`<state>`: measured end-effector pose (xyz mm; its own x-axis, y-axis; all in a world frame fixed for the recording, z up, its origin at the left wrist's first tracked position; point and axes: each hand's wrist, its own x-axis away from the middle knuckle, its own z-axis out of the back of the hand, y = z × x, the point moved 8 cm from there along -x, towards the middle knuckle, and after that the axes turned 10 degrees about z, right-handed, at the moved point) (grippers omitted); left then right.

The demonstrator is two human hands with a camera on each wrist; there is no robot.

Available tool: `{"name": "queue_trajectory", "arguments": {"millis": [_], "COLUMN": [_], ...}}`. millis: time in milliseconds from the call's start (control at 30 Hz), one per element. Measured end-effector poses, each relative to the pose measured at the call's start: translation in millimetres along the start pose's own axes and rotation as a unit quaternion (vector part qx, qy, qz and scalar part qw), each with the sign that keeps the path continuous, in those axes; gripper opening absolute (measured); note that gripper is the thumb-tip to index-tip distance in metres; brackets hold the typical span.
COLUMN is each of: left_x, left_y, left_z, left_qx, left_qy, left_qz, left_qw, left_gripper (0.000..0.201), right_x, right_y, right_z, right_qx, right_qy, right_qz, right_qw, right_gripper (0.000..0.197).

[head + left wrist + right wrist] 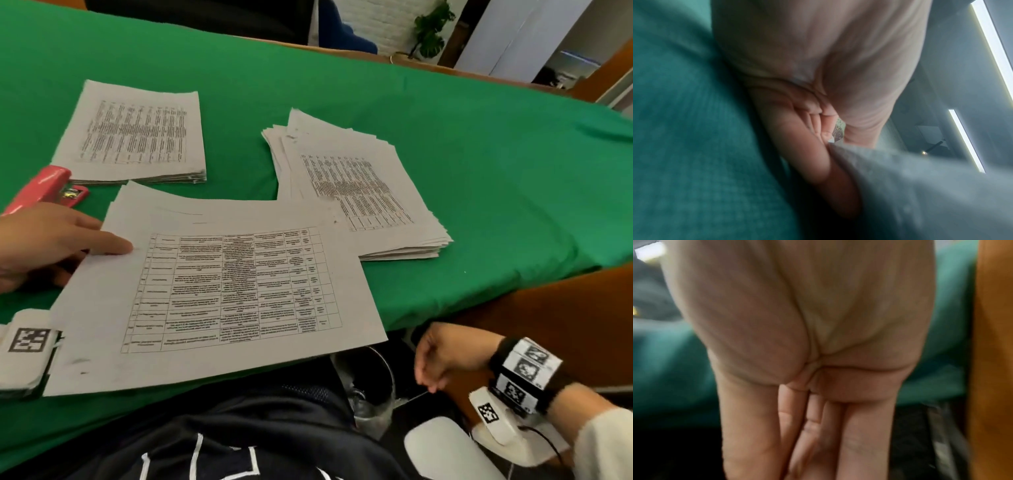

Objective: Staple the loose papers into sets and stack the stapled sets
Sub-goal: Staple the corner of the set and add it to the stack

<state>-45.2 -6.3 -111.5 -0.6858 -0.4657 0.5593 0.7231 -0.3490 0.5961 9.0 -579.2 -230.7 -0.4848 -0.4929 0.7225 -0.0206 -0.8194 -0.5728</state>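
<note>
Three groups of printed white paper lie on the green cloth-covered table (445, 144) before me. Farthest left, my left hand (44, 243) pinches the left edge of the nearest set of printed table sheets (219, 287), index finger flat on top and thumb beneath, I judge to keep the pages squared for stapling. Touching the back of that hand lies the red plastic stapler (44, 186), mouth towards the paper, close enough to take up without a reach. Behind it sits a neat squared pile of printed pages (137, 137), probably the finished sets. The set I hold overhangs the table's near edge above my lap, so its bottom corner is free to lift. To the right, its corner under my set, a looser fanned stack of printed sheets (359, 192) waits, likely the unstapled supply. Bare green cloth stretches beyond and right of it, good room for sliding pages. Farthest right, my right hand (445, 356) hangs off the table beside its wooden edge, fingers loosely bent, holding nothing.
</note>
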Motion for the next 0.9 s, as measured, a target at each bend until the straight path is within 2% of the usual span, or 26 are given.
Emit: {"name": "queue_trajectory", "arguments": {"millis": [67,133,233,267,333,400,467,500,567,633,667,700,833,900], "left_x": [-1,-4,-16,-14,-1,0,1,2,2,-2,0,2,5,9], "left_y": [0,-5,-13,-13,-6,-4,-4,-5,-6,-8,-6,-4,-1,0], "left_z": [1,0,-1,0,-2,-3,-4,-4,-4,-3,-4,-6,-8,-8], "left_qx": [0.012,0.017,0.015,0.014,0.014,0.024,0.033,0.035,0.040,0.047,0.050,0.054,0.070,0.072], "left_qy": [0.003,-0.005,-0.035,-0.030,-0.018,-0.011,-0.010,-0.008,-0.013,-0.013,-0.015,-0.019,-0.024,-0.021], "left_qz": [-0.003,0.001,0.018,0.017,0.006,-0.005,-0.006,0.000,0.011,0.010,0.006,0.006,0.001,-0.009], "left_qw": [1.000,1.000,0.999,0.999,1.000,1.000,0.999,0.999,0.999,0.999,0.999,0.998,0.997,0.997], "left_gripper": [0.029,0.040,0.074,0.078,0.057,0.026,0.012,0.012,0.034,0.061,0.064,0.061,0.022,0.021], "right_x": [-21,-42,-75,-87,-106,-114,-123,-128,-134,-140,-138,-133,-108,-87], "right_y": [26,46,66,68,67,61,59,67,78,94,93,85,47,21], "right_z": [-6,-2,3,4,0,-5,-1,1,4,3,0,-1,-4,-14], "right_qx": [0.004,0.020,0.058,0.068,0.108,0.205,0.264,0.256,0.225,0.206,0.197,0.193,0.230,0.248], "right_qy": [-0.006,0.029,0.053,0.052,0.032,0.004,0.026,0.036,0.055,0.042,0.035,0.035,0.023,-0.020], "right_qz": [-0.030,-0.057,-0.087,-0.091,-0.104,-0.110,-0.102,-0.109,-0.126,-0.135,-0.142,-0.135,-0.082,-0.040], "right_qw": [1.000,0.998,0.993,0.992,0.988,0.972,0.959,0.960,0.965,0.968,0.969,0.971,0.970,0.968], "right_gripper": [0.020,0.021,0.024,0.023,0.015,0.022,0.024,0.030,0.042,0.041,0.038,0.036,0.034,0.039]}}
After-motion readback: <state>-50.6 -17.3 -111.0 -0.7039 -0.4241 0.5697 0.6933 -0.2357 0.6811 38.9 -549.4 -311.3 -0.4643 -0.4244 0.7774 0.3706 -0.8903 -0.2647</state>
